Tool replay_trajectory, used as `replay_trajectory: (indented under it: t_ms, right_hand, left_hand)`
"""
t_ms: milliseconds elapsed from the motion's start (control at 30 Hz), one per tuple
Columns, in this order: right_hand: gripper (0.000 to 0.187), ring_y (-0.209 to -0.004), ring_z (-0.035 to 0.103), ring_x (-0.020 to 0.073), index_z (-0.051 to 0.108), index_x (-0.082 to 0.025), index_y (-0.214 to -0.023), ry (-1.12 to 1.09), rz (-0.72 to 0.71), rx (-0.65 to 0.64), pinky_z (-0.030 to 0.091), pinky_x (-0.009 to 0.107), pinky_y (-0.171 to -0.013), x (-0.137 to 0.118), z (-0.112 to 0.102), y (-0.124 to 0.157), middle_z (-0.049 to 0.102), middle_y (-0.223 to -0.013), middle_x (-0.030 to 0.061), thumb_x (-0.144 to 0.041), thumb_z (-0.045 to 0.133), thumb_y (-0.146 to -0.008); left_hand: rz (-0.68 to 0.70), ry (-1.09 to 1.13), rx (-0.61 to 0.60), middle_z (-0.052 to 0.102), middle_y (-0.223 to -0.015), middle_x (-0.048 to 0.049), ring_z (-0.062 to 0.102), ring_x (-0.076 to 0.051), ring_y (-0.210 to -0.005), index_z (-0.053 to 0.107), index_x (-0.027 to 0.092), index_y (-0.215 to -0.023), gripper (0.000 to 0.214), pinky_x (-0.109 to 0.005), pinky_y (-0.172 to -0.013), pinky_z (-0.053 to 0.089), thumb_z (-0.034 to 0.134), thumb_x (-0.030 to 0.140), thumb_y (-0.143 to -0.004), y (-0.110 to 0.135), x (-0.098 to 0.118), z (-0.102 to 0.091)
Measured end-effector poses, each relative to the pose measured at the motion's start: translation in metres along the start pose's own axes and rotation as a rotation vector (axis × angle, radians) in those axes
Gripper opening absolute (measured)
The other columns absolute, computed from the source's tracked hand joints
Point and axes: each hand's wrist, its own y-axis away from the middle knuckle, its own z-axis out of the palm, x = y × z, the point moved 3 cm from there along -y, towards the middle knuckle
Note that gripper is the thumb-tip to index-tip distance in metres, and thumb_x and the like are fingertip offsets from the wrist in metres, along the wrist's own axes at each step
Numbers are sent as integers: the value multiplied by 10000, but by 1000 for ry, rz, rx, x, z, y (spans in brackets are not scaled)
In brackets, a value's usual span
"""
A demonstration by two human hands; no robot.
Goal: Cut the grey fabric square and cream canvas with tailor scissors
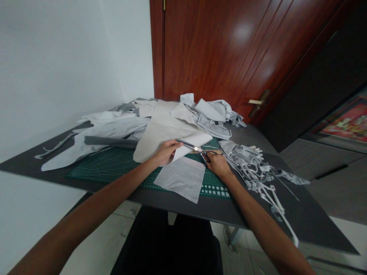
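Observation:
A pair of scissors [190,145] is gripped by the handles in my right hand [218,164], its blades pointing left across a large cream fabric piece [164,126]. My left hand [168,151] pinches the near edge of that fabric, with its fingertips close to the blade tips. Whether the blades are parted is hard to make out. Just below both hands a smaller grey fabric piece [182,177], with pinkish stripes along its top, lies on a green cutting mat [100,164] and overhangs the mat's front edge.
White and grey cloth [109,128] spreads over the table's left side. More crumpled garments [215,114] are heaped at the back, by a wooden door [212,49]. Tangled fabric strips [255,168] lie right of my right hand on the dark table [312,214].

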Motion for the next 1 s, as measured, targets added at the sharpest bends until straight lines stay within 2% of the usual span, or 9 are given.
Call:
replay_trajectory:
  t_ms: [200, 567, 1000]
  right_hand:
    - [202, -964, 699, 259, 680, -166, -1071, -6, -3, -10, 454, 291, -796, 1, -1, 1, 761, -1062, 119, -206, 553, -918]
    - [253, -951, 695, 278, 673, -169, -1042, 7, -4, -8, 457, 314, -782, -1, -2, 1, 758, -1051, 124, -357, 520, -971]
    - [236, -960, 702, 279, 661, -157, -1109, 36, 27, -58, 453, 305, -771, -2, -2, 2, 756, -1047, 132, -256, 541, -931]
  left_hand:
    - [-3, -8, 5, 484, -511, 55, 367, -66, -467, 691, 137, -707, 407, -241, -460, 182, 896, 474, -606, 1, 1, 1]
    - [-10, -11, 10, 502, -527, 49, 372, -66, -472, 680, 139, -689, 412, -242, -463, 183, 892, 478, -591, 2, 3, 2]
    - [-5, -8, 0, 494, -527, 52, 373, -73, -477, 673, 146, -689, 437, -242, -467, 196, 897, 505, -579, 0, 2, 1]
